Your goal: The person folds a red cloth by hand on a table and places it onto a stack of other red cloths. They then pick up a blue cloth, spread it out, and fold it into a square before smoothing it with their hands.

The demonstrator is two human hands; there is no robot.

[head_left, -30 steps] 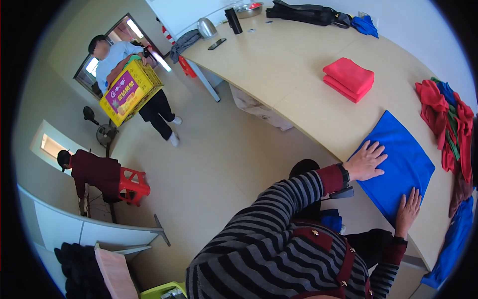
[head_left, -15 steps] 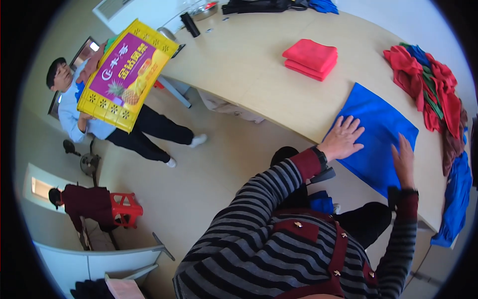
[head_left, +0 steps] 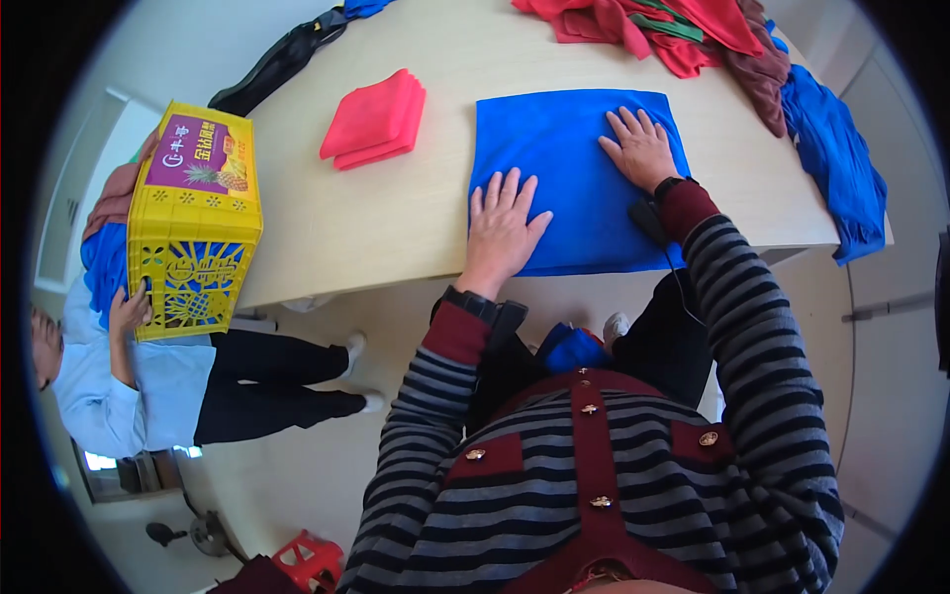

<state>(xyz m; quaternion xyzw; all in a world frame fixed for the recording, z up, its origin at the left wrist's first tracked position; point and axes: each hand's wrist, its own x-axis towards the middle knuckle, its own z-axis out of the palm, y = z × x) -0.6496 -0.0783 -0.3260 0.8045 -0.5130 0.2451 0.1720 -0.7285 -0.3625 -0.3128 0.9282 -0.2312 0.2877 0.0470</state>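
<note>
A blue cloth [head_left: 569, 148] lies spread flat on the pale table, its near edge along the table's front edge. My left hand [head_left: 504, 228] rests on its left part with fingers spread. Over on the right part, my right hand [head_left: 638, 148] lies palm down, also with fingers apart. Neither hand holds anything. To the left of the blue cloth is a small stack of folded red cloths [head_left: 374, 117], apart from both hands.
A loose heap of red, green and brown cloths [head_left: 683, 40] is at the table's far right, with blue cloth [head_left: 836, 163] hanging over the right edge. At left a person holds a yellow plastic crate [head_left: 193, 223] with cloths by the table [head_left: 297, 228]. A red stool [head_left: 309, 562] stands behind.
My view has turned to the right. My right hand has moved up onto the cloth's far right part, and my left hand stays on its left side. The person with the crate has come nearer the table.
</note>
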